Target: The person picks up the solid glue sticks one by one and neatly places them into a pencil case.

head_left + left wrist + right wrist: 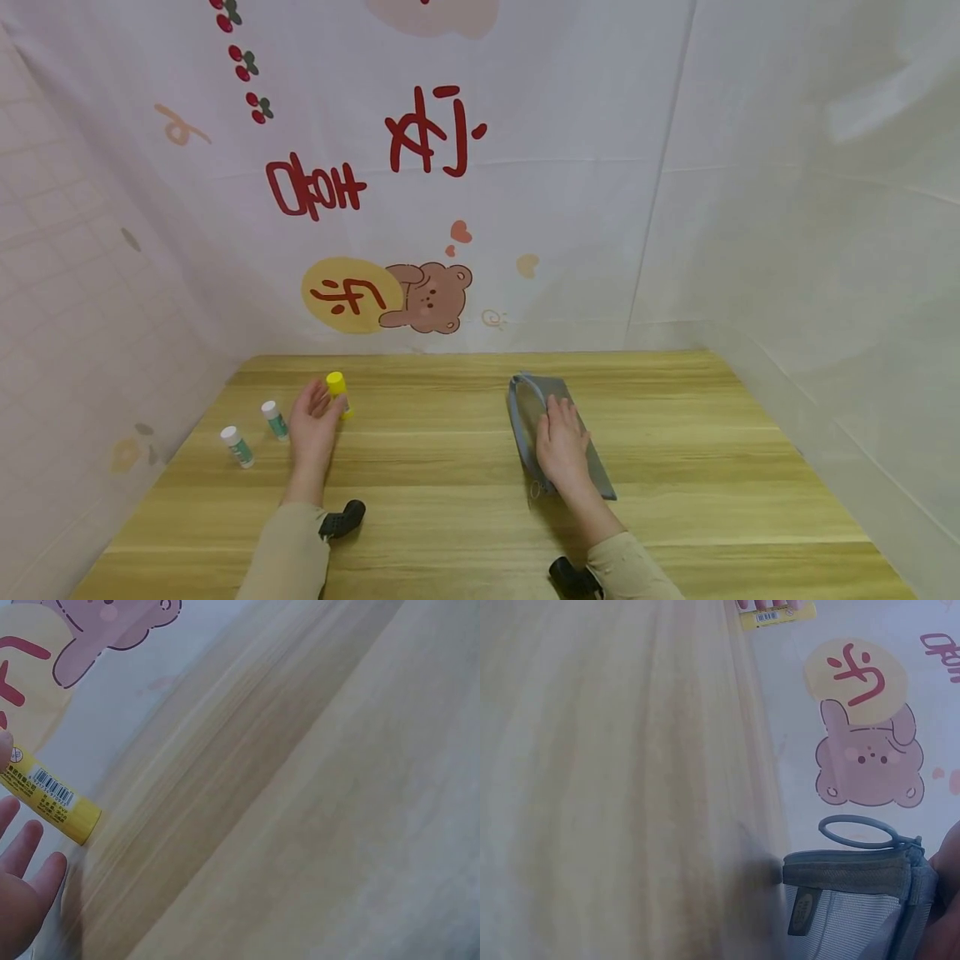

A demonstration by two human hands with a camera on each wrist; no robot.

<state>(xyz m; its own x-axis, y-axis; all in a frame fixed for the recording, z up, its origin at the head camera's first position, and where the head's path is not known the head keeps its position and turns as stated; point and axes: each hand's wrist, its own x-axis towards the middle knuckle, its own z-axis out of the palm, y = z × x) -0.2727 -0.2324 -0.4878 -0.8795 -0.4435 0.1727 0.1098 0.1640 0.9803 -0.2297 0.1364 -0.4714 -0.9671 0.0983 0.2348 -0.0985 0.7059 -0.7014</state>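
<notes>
My left hand (313, 421) is at a yellow glue stick (337, 383) standing upright on the table. In the head view its thumb crosses the stick. The left wrist view shows a fingertip over the stick's printed label (52, 787), while the other fingers (22, 844) spread loosely below it. Two white-capped glue sticks with green labels stand to the left, one nearer (237, 447) and one farther (275, 421). My right hand (564, 442) rests with straight fingers on a grey-blue mesh zip pouch (600, 479). A wrist loop (855, 832) shows at one corner.
The wood-grain table (435, 517) meets a white printed cloth (570, 208) at the back, with more white cloth along both sides. A black wrist camera (343, 519) sits at the left sleeve and another (573, 577) at the right sleeve.
</notes>
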